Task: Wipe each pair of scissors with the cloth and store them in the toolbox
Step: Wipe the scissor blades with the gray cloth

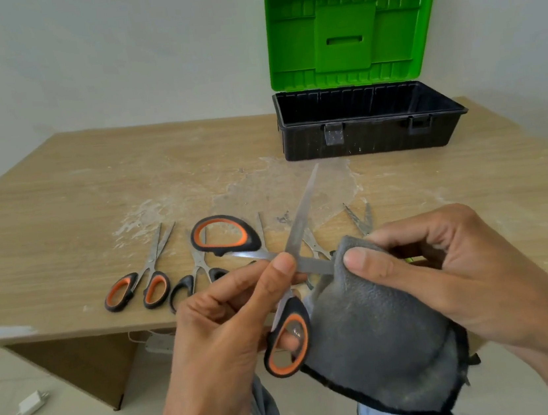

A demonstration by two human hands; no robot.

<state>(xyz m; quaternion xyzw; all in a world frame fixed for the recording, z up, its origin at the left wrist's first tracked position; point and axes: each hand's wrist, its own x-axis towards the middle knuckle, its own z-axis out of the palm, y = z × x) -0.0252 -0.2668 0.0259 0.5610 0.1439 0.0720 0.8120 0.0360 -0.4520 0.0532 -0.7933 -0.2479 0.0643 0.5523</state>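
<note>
A white plug adapter [33,403] lies on the floor. Near the front edge of the wooden table [58,206] lie small orange-handled scissors [137,286], with black-handled scissors [194,279] just beside them. Above that edge the left hand [218,324] grips the large orange-and-black scissors [296,225], blades spread, thumb at the pivot, 1 finger through the lower loop. The right hand [463,270] pinches a grey cloth [377,325] round 1 blade. Behind lie serrated scissors [360,219]. The open toolbox [371,136], green lid upright, stands far right.
</note>
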